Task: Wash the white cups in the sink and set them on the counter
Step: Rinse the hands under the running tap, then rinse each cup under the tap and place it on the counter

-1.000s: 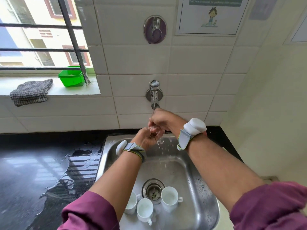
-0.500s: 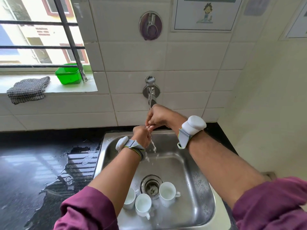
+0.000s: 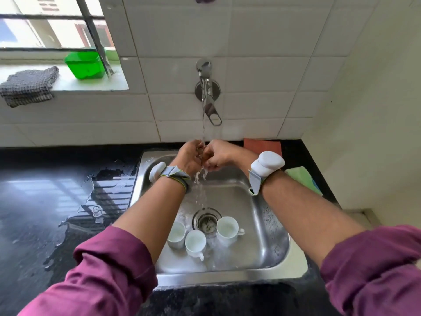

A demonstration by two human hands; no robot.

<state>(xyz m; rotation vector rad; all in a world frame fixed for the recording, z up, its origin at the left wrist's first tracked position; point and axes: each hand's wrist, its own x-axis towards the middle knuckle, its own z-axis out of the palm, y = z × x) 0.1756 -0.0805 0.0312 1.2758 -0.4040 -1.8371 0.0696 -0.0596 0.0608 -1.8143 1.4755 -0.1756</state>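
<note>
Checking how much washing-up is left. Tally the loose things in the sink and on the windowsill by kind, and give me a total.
White cups: 3
Green tub: 1
Grey checked cloth: 1
Total: 5

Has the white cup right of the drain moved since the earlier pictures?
No. The white cup still sits right of the drain, handle pointing right.
</note>
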